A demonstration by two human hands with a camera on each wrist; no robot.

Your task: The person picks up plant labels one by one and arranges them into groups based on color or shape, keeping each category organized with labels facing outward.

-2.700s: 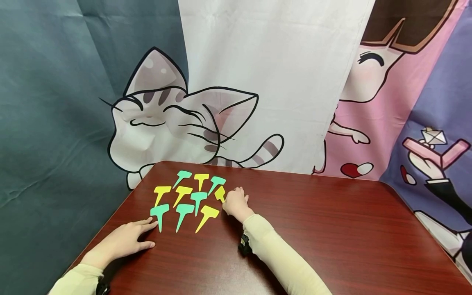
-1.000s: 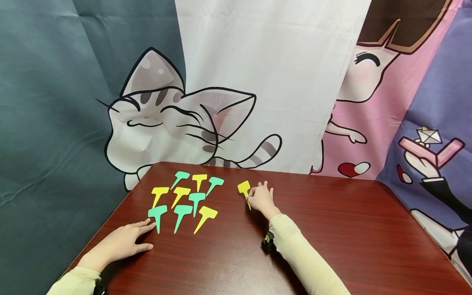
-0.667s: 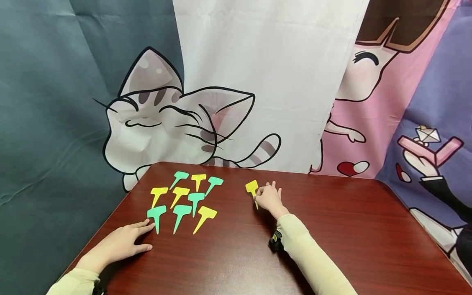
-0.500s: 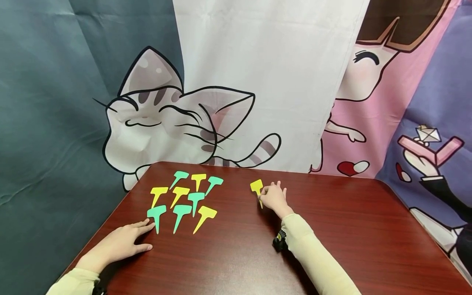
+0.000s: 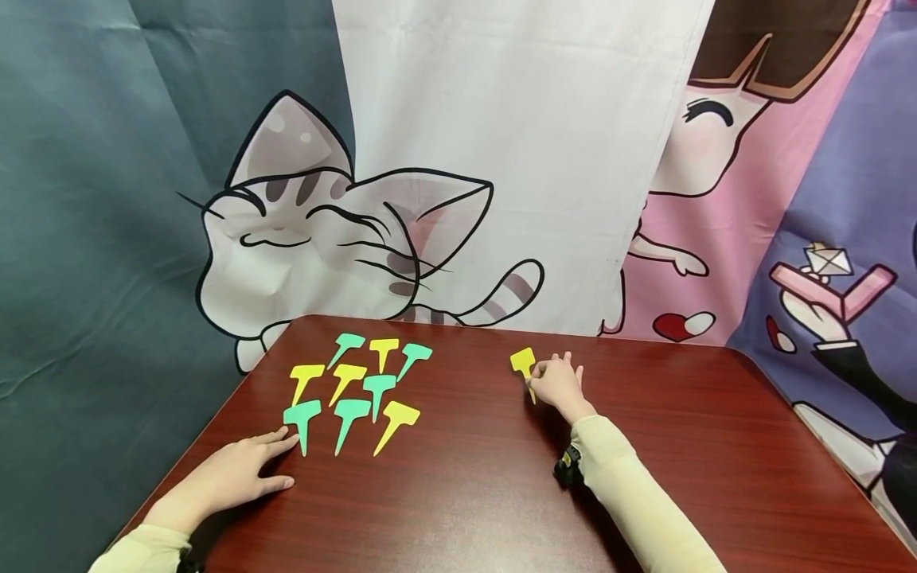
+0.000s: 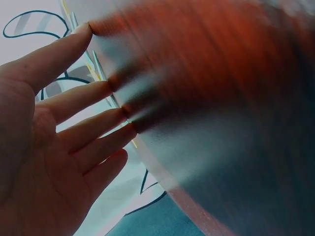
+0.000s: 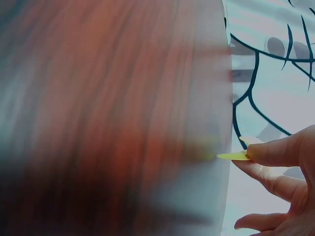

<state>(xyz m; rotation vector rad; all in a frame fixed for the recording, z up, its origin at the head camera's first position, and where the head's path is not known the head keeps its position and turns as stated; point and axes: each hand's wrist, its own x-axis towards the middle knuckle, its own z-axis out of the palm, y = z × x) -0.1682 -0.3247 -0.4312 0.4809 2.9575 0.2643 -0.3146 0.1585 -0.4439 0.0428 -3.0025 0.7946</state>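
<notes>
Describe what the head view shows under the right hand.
The right hand pinches a yellow tag: its head and tip show. Fingers hide part of its stem; the hand hides tabletop below.

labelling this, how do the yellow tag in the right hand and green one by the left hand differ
The yellow tag is pinched by the right hand; the green tag lies beside the left hand. The yellow tag sits alone; the green tag sits grouped. Both have narrow stems.

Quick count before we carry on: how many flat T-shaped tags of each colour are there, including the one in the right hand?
Flat mint-green T-shaped tags: 5
Flat yellow T-shaped tags: 5, including the one pinched by the right hand
Total: 10
</notes>
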